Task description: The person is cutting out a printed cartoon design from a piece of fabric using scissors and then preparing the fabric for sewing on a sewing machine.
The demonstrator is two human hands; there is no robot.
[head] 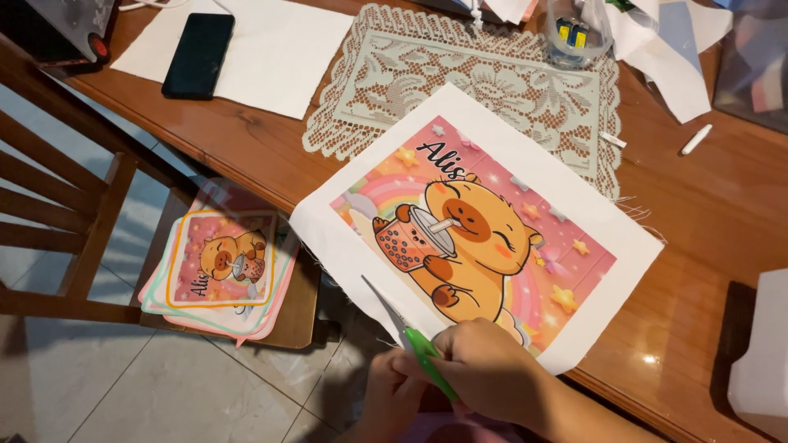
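Observation:
A white fabric panel (pixel 501 131) printed with an orange cartoon animal holding a drink on a pink rainbow background lies on the wooden table (pixel 706 213), its near corner hanging over the edge. My right hand (pixel 492 369) grips green-handled scissors (pixel 414 340), whose blades point up-left along the panel's white lower-left border. My left hand (pixel 392 384) sits just below the scissors, touching the fabric's near edge.
A stack of similar printed panels (pixel 217 271) rests on a wooden chair (pixel 74 221) at left. Behind are a lace mat (pixel 492 74), white cloth (pixel 279 49) with a black phone (pixel 199 54), a clear plastic cup (pixel 577 29), white chalk (pixel 696 139) and fabric scraps.

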